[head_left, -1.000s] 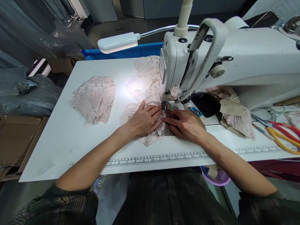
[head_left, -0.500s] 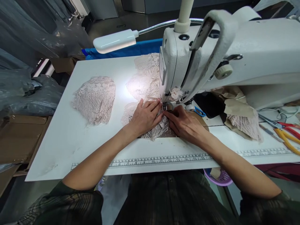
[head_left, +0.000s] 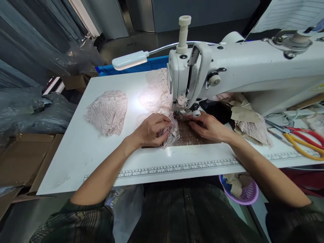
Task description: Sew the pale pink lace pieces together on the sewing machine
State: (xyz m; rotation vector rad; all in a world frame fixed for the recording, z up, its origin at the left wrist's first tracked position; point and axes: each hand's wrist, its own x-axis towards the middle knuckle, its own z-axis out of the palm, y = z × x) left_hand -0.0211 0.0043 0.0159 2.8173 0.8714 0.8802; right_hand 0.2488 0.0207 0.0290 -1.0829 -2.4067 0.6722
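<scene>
My left hand [head_left: 152, 130] lies on a piece of pale pink lace [head_left: 172, 130] just left of the presser foot [head_left: 179, 115] of a white sewing machine [head_left: 181, 72]. Its fingers are bent and closed on the lace. On the brown plate [head_left: 188, 136] to the right of the foot rests my right hand [head_left: 209, 126], apart from the lace. Its thumb and fingers are spread, and the fingertips behind the foot are partly hidden. More lace runs back from the foot along the machine head.
A separate lace stack [head_left: 108, 113] lies on the white table [head_left: 76, 158] at left. Scissors with yellow and red handles [head_left: 302, 143] and wrapped lace [head_left: 249, 126] lie at right. A lamp [head_left: 130, 60] hangs above; a purple basket [head_left: 249, 197] stands below the edge.
My left hand has gone from lying flat to bent fingers on the lace. My right hand has moved away from the lace, rightward. The view has shifted, showing more of the machine.
</scene>
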